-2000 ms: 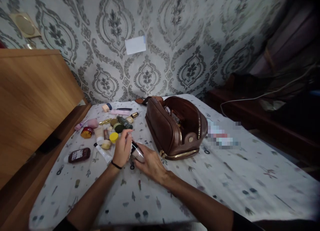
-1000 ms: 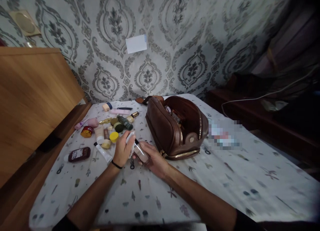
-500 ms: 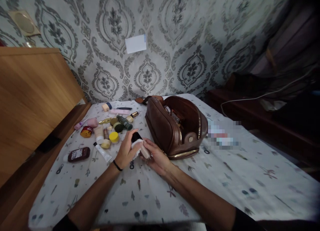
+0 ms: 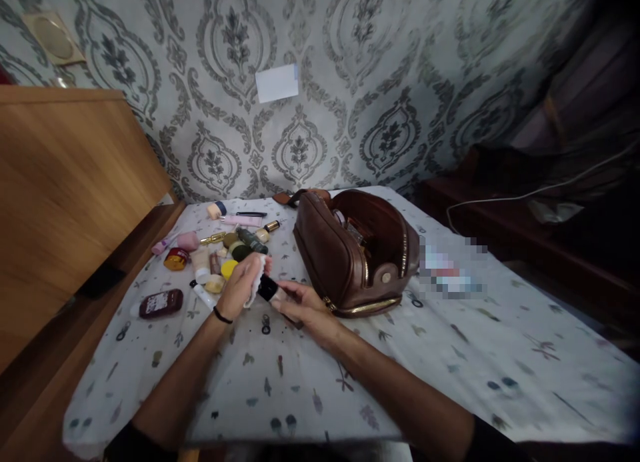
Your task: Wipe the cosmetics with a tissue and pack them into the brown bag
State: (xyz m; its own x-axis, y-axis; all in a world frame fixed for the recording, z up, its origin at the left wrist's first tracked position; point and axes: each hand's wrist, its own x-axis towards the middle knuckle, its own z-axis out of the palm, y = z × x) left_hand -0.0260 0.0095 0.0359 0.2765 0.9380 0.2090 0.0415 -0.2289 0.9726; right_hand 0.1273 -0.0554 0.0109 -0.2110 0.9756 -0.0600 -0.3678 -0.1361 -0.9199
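Observation:
My right hand (image 4: 313, 312) is closed round a small bottle with a black cap (image 4: 269, 288), its pale body mostly hidden by my fingers. The bottle tilts, cap toward the left. In my left hand (image 4: 237, 290) a white wipe with a wavy edge (image 4: 254, 283) is gripped, right beside the cap. Whether the wipe touches the cap I cannot tell. Just beyond my left hand lie a yellow-lidded jar (image 4: 229, 269) and a white tube with a black cap (image 4: 203, 294). A brown leather bag (image 4: 325, 255) stands unzipped beyond my right hand, several small items inside.
Several cosmetics lie at the left, among them a dark red bottle (image 4: 161, 303), a red jar with a gold lid (image 4: 177, 259) and a dark green tube (image 4: 251, 240). A wooden cabinet (image 4: 75, 195) borders the left side. The patterned wall (image 4: 300, 142) rises behind the cloth-covered table (image 4: 300, 395).
My left hand has moved left with the wipe, off the bottle's body to beside the cap. My right hand keeps hold of the bottle. The view has shifted slightly.

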